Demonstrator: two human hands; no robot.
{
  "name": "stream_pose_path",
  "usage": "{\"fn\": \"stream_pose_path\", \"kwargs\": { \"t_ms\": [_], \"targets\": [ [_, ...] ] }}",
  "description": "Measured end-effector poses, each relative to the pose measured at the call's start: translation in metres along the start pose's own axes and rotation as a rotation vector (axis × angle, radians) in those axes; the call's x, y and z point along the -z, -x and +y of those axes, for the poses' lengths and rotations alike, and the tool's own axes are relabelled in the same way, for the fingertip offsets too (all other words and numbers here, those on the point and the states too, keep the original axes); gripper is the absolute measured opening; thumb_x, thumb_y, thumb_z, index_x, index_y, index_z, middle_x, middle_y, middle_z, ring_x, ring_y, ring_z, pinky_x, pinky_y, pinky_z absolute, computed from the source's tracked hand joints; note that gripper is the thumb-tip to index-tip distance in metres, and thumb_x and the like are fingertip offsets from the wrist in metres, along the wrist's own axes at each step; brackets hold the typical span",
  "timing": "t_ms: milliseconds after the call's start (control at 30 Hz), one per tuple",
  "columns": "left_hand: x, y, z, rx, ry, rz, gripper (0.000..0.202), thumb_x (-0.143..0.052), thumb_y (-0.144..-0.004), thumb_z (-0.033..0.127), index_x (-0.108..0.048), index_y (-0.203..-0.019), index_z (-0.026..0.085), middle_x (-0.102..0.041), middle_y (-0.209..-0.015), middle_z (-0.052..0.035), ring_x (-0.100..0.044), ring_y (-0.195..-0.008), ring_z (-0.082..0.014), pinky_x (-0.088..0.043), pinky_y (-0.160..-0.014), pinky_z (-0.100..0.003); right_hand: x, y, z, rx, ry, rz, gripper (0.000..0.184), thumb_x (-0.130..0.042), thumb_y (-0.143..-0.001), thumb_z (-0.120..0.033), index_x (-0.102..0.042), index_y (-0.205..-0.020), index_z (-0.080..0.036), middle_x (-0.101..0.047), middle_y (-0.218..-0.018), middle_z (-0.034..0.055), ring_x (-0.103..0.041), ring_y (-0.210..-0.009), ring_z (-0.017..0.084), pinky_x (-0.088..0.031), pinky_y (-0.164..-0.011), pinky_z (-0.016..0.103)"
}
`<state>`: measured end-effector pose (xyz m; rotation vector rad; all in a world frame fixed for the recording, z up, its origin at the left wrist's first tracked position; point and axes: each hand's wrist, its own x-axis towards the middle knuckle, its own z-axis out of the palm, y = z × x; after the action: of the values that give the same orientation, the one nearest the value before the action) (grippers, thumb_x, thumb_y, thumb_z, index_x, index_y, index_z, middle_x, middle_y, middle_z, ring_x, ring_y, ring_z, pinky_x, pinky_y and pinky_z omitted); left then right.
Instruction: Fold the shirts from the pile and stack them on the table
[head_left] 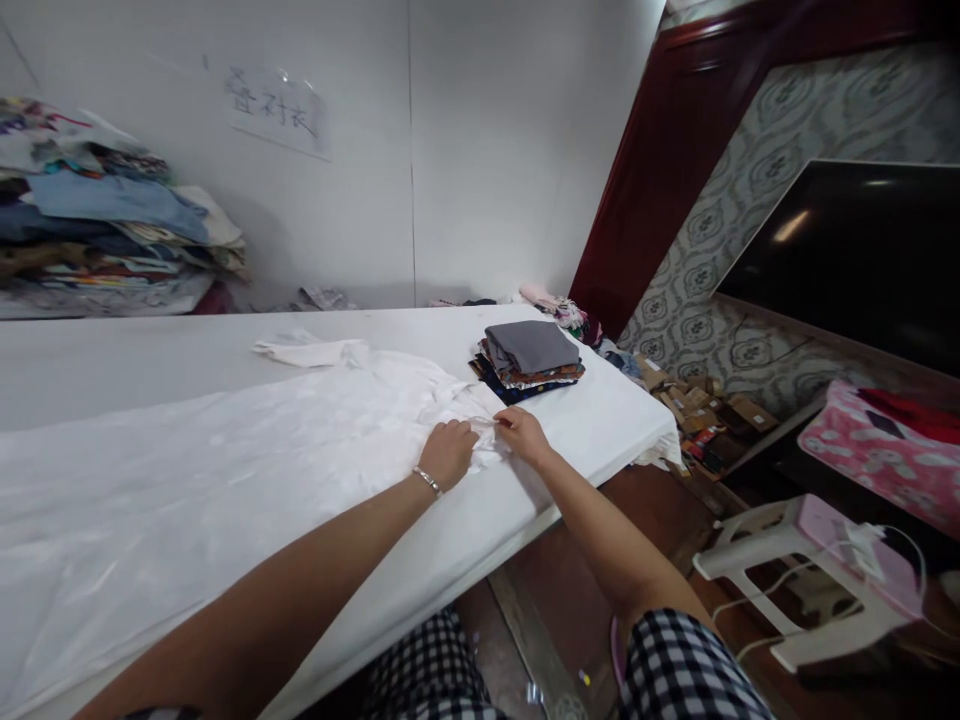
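Observation:
A white garment [247, 450] lies spread across the white table [600, 420], its collar end bunched toward the right. My left hand [448, 452], with a bracelet at the wrist, rests closed on the crumpled white cloth. My right hand [521, 435] pinches the same cloth just beside it, fingertips nearly touching the left hand's. Both hands are near the table's front right part. A small stack of folded clothes [531, 358], grey on top, sits just beyond my hands.
A tall heap of mixed clothes [105, 215] stands at the back left against the wall. Cardboard boxes [694, 405] lie on the floor past the table's right end. A white plastic stool [817, 560] with a pink item and cables stands at the right, below a dark screen [855, 255].

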<state>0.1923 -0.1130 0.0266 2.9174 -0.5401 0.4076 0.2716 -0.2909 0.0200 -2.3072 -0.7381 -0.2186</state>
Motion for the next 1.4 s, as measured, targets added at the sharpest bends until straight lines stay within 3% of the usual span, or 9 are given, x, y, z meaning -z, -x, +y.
{"fn": "stream_pose_path", "kwargs": {
  "t_ms": [267,367,500,633,800,1000,1100,1267,1400],
  "targets": [
    [0.01,0.011,0.002,-0.171,-0.035,0.002,0.025,-0.042,-0.09,0.013,-0.065,-0.097,0.02,-0.062,-0.094,-0.0098,-0.055,-0.094,-0.0234,-0.04,-0.082,-0.041,0.007,0.003,0.005,0.187,0.064,-0.144,0.029,-0.054,-0.075,-0.002,-0.075,-0.083,-0.021,-0.069,-0.089,0.004,-0.059,-0.089,0.018,-0.044,-0.083,0.028],
    [0.011,0.008,0.0,-0.128,-0.007,-0.007,0.025,-0.043,-0.088,0.012,-0.065,-0.098,0.02,-0.062,-0.097,-0.0105,-0.055,-0.096,-0.0238,-0.04,-0.084,-0.041,0.011,0.005,0.007,0.277,0.129,-0.292,0.034,-0.054,-0.068,0.002,-0.076,-0.079,-0.021,-0.072,-0.092,0.0042,-0.06,-0.093,0.02,-0.042,-0.09,0.031],
    [0.007,0.003,-0.002,-0.014,0.031,-0.012,0.027,-0.049,-0.087,0.021,-0.062,-0.11,0.02,-0.064,-0.105,-0.011,-0.056,-0.101,-0.0255,-0.042,-0.086,-0.042,0.017,0.012,0.004,0.232,0.085,-0.333,0.036,-0.052,-0.068,0.002,-0.075,-0.08,-0.022,-0.074,-0.092,0.0022,-0.061,-0.094,0.019,-0.042,-0.092,0.031],
    [0.004,0.003,0.001,0.084,0.058,-0.007,0.043,-0.051,-0.087,0.032,-0.053,-0.127,0.017,-0.06,-0.125,-0.0134,-0.054,-0.115,-0.0277,-0.042,-0.094,-0.045,0.023,0.02,0.008,0.061,-0.015,-0.157,0.04,-0.047,-0.071,0.0,-0.075,-0.087,-0.022,-0.073,-0.091,0.0022,-0.063,-0.093,0.019,-0.046,-0.09,0.03],
    [0.007,0.009,0.006,0.024,0.075,0.019,0.045,-0.049,-0.089,0.031,-0.05,-0.132,0.019,-0.05,-0.142,-0.012,-0.043,-0.131,-0.0282,-0.031,-0.108,-0.05,0.025,0.025,0.019,-0.139,-0.068,0.136,0.036,-0.046,-0.076,-0.006,-0.074,-0.092,-0.021,-0.073,-0.101,0.0042,-0.063,-0.1,0.02,-0.045,-0.096,0.034],
    [-0.003,0.015,0.003,-0.078,0.099,-0.073,0.037,-0.05,-0.089,0.029,-0.057,-0.124,0.021,-0.058,-0.134,-0.0097,-0.048,-0.127,-0.0276,-0.031,-0.108,-0.052,0.02,0.036,0.018,-0.2,-0.062,0.134,0.03,-0.049,-0.079,-0.009,-0.073,-0.093,-0.022,-0.072,-0.101,0.0044,-0.063,-0.098,0.02,-0.046,-0.093,0.034],
    [-0.007,0.017,0.001,-0.085,0.103,-0.083,0.034,-0.051,-0.089,0.031,-0.061,-0.12,0.021,-0.057,-0.135,-0.01,-0.049,-0.125,-0.0281,-0.035,-0.105,-0.051,0.017,0.045,0.009,-0.109,-0.008,0.148,0.029,-0.049,-0.082,-0.011,-0.072,-0.098,-0.019,-0.071,-0.1,0.0071,-0.061,-0.097,0.021,-0.046,-0.092,0.035],
    [-0.009,0.021,0.002,-0.115,0.114,-0.101,0.032,-0.05,-0.09,0.031,-0.062,-0.119,0.021,-0.06,-0.132,-0.0089,-0.054,-0.118,-0.0264,-0.041,-0.099,-0.047,0.014,0.058,-0.003,0.175,0.135,-0.085,0.03,-0.053,-0.085,-0.012,-0.069,-0.108,-0.021,-0.07,-0.103,0.0071,-0.058,-0.098,0.02,-0.043,-0.092,0.033],
    [-0.007,0.026,0.004,-0.136,0.109,-0.122,0.033,-0.049,-0.091,0.031,-0.061,-0.12,0.021,-0.058,-0.134,-0.0081,-0.053,-0.119,-0.0263,-0.04,-0.1,-0.046,0.016,0.058,-0.002,0.151,0.258,-0.176,0.022,-0.054,-0.086,-0.011,-0.074,-0.093,-0.018,-0.069,-0.092,0.0083,-0.058,-0.09,0.02,-0.043,-0.087,0.033]
  ]
}}
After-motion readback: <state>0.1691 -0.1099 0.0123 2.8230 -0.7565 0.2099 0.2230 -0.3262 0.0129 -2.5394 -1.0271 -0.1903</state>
